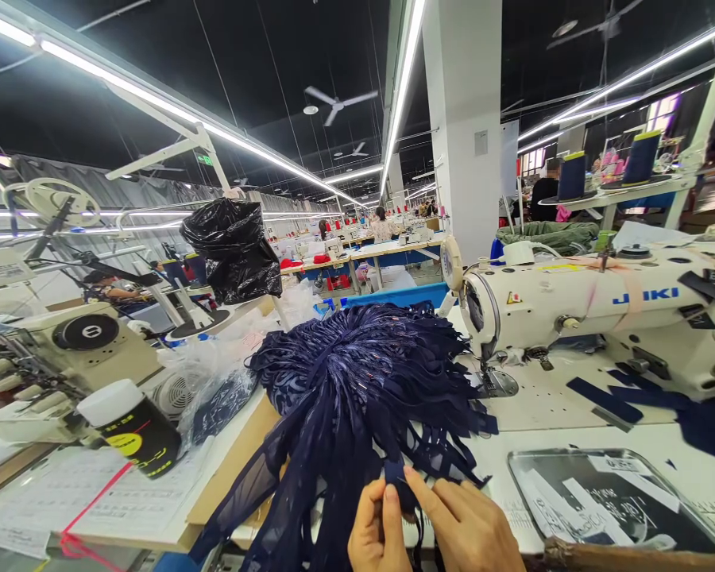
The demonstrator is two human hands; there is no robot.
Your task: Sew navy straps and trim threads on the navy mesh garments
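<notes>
A big bundle of navy fabric strips [357, 357], some of them sheer, is heaped on the table with ends hanging toward me. At its near edge my left hand [376, 528] pinches the end of a navy fabric strip [395, 473] between thumb and fingers. My right hand [468, 520] is closed at the same strip from the right, its index fingertip against the fabric. Its thumb is mostly hidden. The white sewing machine [548, 306] stands beyond my right hand, its needle area beside the bundle.
A metal tray [527, 485] with paper slips lies right of my hands. Dark fabric pieces [604, 400] rest on the machine bed. To the left are a black-and-yellow container [148, 445], printed sheets [113, 508] and another machine [89, 342]. A black plastic bag [232, 250] hangs behind.
</notes>
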